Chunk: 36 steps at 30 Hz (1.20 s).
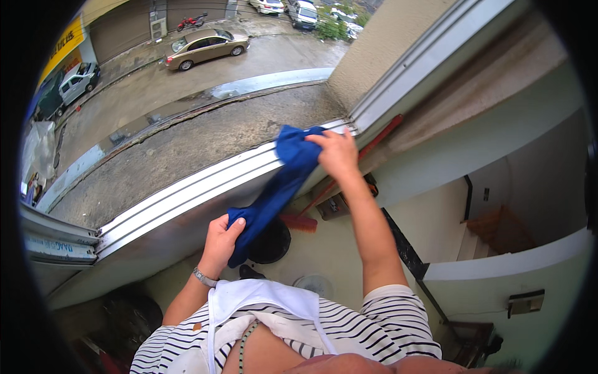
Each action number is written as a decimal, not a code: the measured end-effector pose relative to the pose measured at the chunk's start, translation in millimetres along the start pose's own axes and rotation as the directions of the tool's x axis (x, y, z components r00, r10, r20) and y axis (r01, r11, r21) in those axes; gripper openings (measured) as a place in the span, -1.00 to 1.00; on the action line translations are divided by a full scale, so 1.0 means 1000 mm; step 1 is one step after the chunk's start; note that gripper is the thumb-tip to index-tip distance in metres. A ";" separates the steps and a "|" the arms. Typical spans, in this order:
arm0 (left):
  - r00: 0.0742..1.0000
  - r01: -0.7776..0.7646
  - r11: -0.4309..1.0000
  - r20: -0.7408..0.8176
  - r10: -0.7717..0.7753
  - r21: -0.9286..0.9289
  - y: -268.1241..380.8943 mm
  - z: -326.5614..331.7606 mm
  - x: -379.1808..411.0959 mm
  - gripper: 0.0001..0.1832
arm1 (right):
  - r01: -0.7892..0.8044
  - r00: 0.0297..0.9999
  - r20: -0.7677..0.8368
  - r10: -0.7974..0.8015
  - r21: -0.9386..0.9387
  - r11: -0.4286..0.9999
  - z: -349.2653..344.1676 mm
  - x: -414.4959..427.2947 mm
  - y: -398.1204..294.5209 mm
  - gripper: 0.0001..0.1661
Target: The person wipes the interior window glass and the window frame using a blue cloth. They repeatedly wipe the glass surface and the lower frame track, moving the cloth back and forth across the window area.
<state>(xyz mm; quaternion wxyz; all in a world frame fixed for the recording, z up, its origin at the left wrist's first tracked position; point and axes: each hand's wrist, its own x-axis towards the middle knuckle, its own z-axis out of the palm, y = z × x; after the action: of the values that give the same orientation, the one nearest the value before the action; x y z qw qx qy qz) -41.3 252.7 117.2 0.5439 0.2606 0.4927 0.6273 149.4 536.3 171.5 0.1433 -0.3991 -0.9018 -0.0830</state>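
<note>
A blue cloth (285,182) hangs stretched between my two hands, in front of a window's white sliding track (187,191). My left hand (222,240), with a metal watch band at the wrist, grips the cloth's lower end. At the right end of the track, my right hand (337,152) holds the upper end, with the bunched cloth lying over the rails. Its fingers are close to the corner where the track meets the upright frame (420,61).
Outside lies a rough concrete ledge (187,145) above a wet street with parked cars. Inside, a red broom (299,223) leans near the corner beside a black bucket (271,243). A round, pale container (314,284) stands on the floor near me.
</note>
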 end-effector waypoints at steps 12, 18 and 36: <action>0.997 0.032 0.999 0.066 -0.033 0.004 -0.018 -0.056 -0.041 -0.78 | 0.060 0.998 0.026 -0.055 -0.258 0.964 0.002 0.004 -0.030 -0.87; 0.987 0.158 0.974 0.019 -0.157 -0.165 -0.021 -0.111 -0.068 -0.78 | 0.251 0.968 0.052 -0.246 -0.203 0.946 -0.019 -0.009 -0.169 -0.87; 0.980 0.038 0.995 0.196 -0.020 -0.090 -0.020 -0.030 -0.015 -0.72 | 0.045 0.969 0.221 0.106 -0.587 0.808 0.016 0.033 0.043 -0.78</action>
<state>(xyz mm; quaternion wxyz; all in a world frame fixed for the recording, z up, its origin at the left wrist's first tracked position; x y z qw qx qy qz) -54.2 226.8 91.1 0.6100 0.2879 0.4111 0.6131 157.0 592.2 168.6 -0.0973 -0.4454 -0.8358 -0.3059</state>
